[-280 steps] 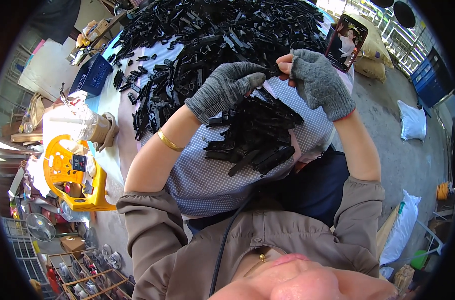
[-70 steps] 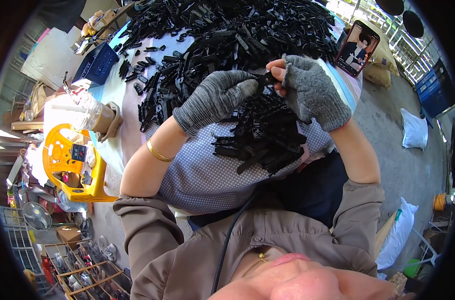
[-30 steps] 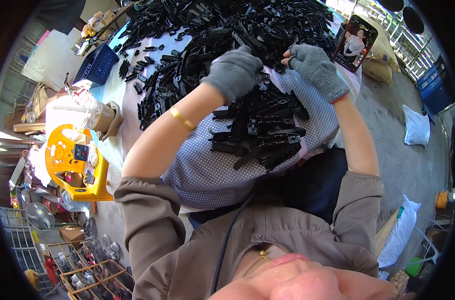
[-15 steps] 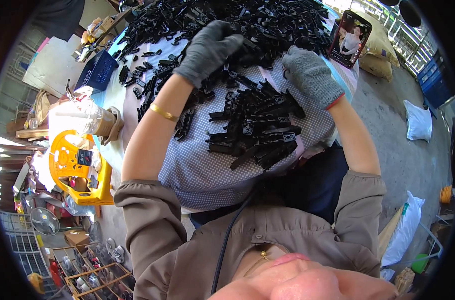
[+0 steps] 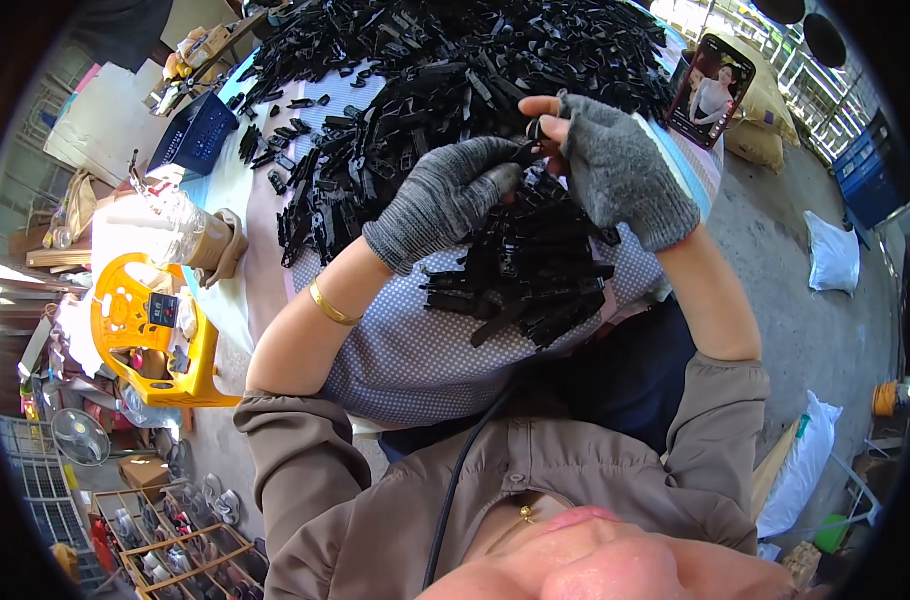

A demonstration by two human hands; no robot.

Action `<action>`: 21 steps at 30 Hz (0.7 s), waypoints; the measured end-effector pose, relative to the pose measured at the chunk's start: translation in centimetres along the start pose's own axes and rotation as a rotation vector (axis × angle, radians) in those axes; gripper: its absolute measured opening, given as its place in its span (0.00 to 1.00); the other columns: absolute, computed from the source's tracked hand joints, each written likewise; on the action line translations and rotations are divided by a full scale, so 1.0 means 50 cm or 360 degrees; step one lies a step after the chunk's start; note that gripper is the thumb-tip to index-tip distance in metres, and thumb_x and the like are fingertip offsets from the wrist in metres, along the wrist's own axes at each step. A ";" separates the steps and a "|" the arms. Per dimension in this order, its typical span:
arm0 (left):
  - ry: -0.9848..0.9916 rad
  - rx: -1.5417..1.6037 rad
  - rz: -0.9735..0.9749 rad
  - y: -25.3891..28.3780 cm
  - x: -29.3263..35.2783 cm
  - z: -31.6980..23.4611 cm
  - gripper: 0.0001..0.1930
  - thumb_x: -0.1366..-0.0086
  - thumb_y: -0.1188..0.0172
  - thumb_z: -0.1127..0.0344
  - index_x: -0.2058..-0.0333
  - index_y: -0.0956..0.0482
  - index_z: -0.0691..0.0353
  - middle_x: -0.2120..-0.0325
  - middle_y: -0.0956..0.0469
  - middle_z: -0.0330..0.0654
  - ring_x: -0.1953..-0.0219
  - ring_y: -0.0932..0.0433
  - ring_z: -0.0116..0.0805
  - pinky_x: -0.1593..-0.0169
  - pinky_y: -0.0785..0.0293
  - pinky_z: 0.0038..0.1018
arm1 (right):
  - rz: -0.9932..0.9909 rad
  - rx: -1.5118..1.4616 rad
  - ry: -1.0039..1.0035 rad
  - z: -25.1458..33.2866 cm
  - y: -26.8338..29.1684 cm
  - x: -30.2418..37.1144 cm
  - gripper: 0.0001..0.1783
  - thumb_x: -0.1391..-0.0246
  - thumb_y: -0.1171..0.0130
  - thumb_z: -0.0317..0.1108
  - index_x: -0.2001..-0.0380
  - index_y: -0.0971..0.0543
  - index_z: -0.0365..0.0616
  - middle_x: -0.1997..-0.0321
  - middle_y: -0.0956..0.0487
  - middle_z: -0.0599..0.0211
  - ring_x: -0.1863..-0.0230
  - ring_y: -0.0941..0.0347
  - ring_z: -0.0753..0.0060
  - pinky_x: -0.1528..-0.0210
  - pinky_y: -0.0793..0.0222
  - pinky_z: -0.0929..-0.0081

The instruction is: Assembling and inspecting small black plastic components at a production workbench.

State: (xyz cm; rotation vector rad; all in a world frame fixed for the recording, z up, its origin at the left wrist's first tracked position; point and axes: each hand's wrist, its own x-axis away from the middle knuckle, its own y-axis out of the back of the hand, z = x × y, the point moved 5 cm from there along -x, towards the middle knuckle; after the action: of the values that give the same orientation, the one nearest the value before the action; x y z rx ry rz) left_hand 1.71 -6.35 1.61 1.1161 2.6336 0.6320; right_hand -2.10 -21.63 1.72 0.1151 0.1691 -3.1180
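Both hands meet over the table in grey knitted gloves, with bare fingertips showing on the right one. My left hand (image 5: 437, 200) is closed in a pinch on a small black plastic part (image 5: 526, 151). My right hand (image 5: 625, 170) meets it from the other side, thumb and fingers closed on the same part, index finger stretched leftward. The part's far end is hidden by the fingers. Just below the hands lies a smaller heap of long black plastic parts (image 5: 535, 290). A large pile of similar black pieces (image 5: 405, 70) spreads over the far side of the table.
A dotted cloth (image 5: 415, 355) covers the table. A phone (image 5: 713, 95) stands at the far right edge. To the left are a blue basket (image 5: 193, 140) and a yellow plastic chair (image 5: 125, 315). Tan sacks (image 5: 760, 112) and a white sack (image 5: 833, 255) sit at the right.
My hands were apart, the left over the pile and the right beside it. They have come together above the near heap, now with a black part between them. More pieces lie under my left hand.
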 end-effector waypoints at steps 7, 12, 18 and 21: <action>-0.0241 0.0229 -0.0016 0.003 0.008 0.014 0.15 0.37 0.49 0.63 0.53 0.27 0.63 0.80 0.29 0.32 0.78 0.32 0.17 0.74 0.33 0.14 | 0.0029 0.0371 0.0011 -0.015 0.012 -0.006 0.18 0.49 0.41 0.46 0.66 0.22 0.41 0.78 0.27 0.75 0.76 0.31 0.83 0.72 0.34 0.86; -0.0123 0.0349 -0.0025 0.010 0.006 0.014 0.17 0.38 0.49 0.60 0.54 0.27 0.64 0.83 0.31 0.29 0.80 0.33 0.16 0.76 0.35 0.13 | -0.0165 0.0238 -0.0054 -0.026 0.021 -0.006 0.16 0.50 0.39 0.46 0.72 0.23 0.42 0.79 0.27 0.74 0.78 0.31 0.83 0.75 0.35 0.87; -0.0008 0.0238 -0.0014 0.014 0.014 0.015 0.15 0.37 0.47 0.62 0.55 0.26 0.64 0.79 0.27 0.33 0.76 0.31 0.19 0.71 0.31 0.18 | -0.0231 0.0230 -0.0097 0.000 -0.005 0.021 0.15 0.51 0.38 0.44 0.75 0.23 0.42 0.79 0.27 0.74 0.79 0.31 0.85 0.76 0.35 0.87; 0.0005 -0.0019 -0.0056 0.017 0.015 0.007 0.14 0.37 0.46 0.63 0.56 0.26 0.65 0.78 0.26 0.36 0.76 0.30 0.22 0.70 0.30 0.20 | -0.0228 0.0322 0.0105 0.006 -0.016 0.030 0.16 0.51 0.38 0.45 0.76 0.22 0.42 0.79 0.26 0.73 0.78 0.30 0.84 0.75 0.34 0.87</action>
State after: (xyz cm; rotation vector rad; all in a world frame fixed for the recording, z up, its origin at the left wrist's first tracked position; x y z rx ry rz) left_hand 1.83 -5.19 1.67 1.0638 2.6424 0.6424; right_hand -3.66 -20.90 2.01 0.2177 -0.1453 -3.2678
